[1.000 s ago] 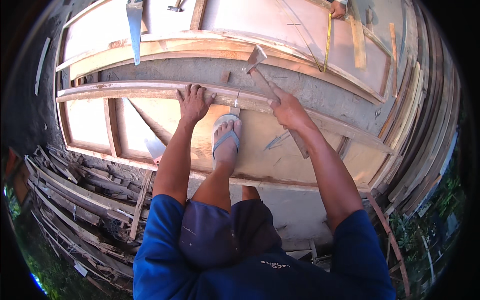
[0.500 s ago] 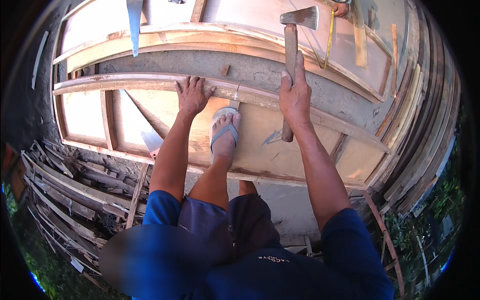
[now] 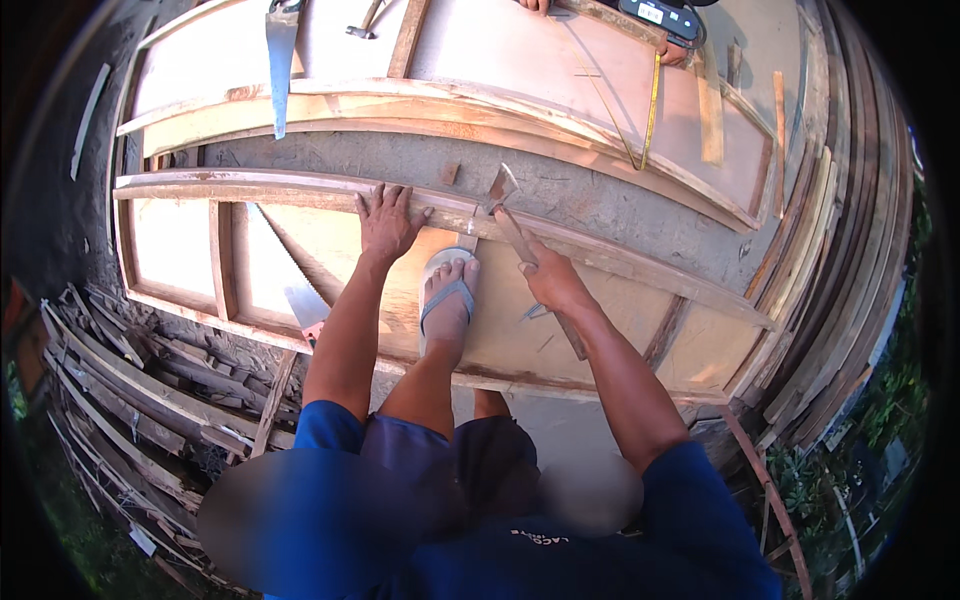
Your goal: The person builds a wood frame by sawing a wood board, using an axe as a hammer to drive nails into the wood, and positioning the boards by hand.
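Note:
My right hand is wrapped around the wooden handle of a hatchet. The hatchet's metal head is down at the far edge of a long wooden rail, close to a thin, pale upright piece that looks like a nail. To the left, my left hand lies with fingers spread on the same rail, holding nothing. This rail runs along the far side of a wood-framed plywood panel. My sandalled foot stands on the panel between my hands.
A handsaw lies on the panel at left; another handsaw rests on a second framed panel beyond. A hammer lies there too. At far right, another person's hand is beside a yellow tape measure. Scrap wood is piled left.
My right hand has swung the hatchet down and to the left, from raised upright to the rail. My left hand stays on the rail. Another person's second hand now shows at the top.

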A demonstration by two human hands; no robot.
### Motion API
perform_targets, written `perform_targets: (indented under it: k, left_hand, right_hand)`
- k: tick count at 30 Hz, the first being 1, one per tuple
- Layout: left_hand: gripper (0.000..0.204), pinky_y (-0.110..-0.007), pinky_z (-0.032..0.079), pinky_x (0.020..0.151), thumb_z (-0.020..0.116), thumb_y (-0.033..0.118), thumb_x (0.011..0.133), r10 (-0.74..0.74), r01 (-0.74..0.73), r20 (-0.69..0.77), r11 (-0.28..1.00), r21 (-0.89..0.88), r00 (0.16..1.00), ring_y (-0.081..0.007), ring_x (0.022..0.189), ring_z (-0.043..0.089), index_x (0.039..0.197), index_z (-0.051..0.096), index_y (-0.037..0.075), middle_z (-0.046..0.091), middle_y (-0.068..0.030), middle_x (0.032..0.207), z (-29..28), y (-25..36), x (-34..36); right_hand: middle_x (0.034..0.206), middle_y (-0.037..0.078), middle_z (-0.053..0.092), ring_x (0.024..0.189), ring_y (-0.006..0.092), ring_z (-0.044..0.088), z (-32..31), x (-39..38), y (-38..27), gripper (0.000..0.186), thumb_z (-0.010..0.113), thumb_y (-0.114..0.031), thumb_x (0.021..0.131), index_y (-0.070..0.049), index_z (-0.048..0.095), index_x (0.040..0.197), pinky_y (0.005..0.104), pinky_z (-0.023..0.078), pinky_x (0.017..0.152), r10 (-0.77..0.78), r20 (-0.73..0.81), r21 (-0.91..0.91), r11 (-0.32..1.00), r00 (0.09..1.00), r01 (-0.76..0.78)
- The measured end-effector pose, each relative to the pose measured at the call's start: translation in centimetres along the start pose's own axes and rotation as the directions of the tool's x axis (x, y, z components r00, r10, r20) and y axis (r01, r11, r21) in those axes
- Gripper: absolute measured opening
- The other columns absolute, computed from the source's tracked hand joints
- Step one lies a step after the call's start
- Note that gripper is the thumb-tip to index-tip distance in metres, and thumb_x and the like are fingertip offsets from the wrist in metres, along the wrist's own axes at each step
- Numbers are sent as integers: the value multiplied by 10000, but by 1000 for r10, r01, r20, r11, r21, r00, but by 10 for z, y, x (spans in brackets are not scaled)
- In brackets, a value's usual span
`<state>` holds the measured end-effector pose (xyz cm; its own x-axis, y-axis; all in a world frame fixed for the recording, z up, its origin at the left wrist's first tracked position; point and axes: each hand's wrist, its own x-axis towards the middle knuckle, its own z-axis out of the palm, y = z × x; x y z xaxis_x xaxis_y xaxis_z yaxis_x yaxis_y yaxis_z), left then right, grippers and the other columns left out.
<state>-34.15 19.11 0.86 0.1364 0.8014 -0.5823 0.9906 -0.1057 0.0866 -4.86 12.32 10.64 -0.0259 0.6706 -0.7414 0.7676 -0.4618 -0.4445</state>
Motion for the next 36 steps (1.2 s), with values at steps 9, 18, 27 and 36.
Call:
perform_targets:
  k: [9, 18, 27, 36]
  left_hand:
    - [746, -637, 64, 1252, 432, 654, 1001, 22, -22, -32, 1000, -7, 999, -302, 1554, 234, 1559, 429, 158, 411, -55, 1614, 2, -1, -4]
    - [751, -635, 46, 1252, 456, 660, 989, 37, -40, -56, 998, -47, 998, -299, 1562, 214, 1549, 447, 159, 433, -59, 1599, 5, 2, -1]
    - [731, -647, 74, 1246, 480, 638, 986, 44, -49, -80, 997, -58, 996, -304, 1560, 220, 1538, 459, 159, 442, -53, 1591, 3, 3, 2]
    - [748, -651, 68, 1244, 477, 641, 990, 66, -68, -67, 997, -24, 996, -310, 1562, 217, 1564, 418, 165, 407, -55, 1617, 5, 7, 2]
  right_hand:
    - [1372, 324, 582, 1292, 445, 570, -8, -3, -17, 669, 570, -192, 1000, -139, 305, 1612, 447, 457, 1072, 13, 129, 26, 1000, 992, -17]
    - [1404, 319, 566, 1274, 453, 581, 10, -4, 1, 647, 572, -201, 998, -130, 343, 1599, 454, 473, 1037, -66, -19, -33, 997, 998, 65]
    - [1301, 301, 641, 1152, 460, 644, -6, -4, -23, 623, 577, -176, 996, -125, 370, 1582, 471, 510, 964, 23, -161, 188, 982, 987, 8]
    - [1386, 323, 576, 1299, 444, 569, 9, -1, -15, 675, 593, -203, 989, -105, 325, 1601, 422, 451, 1085, 41, 106, 20, 999, 994, -43]
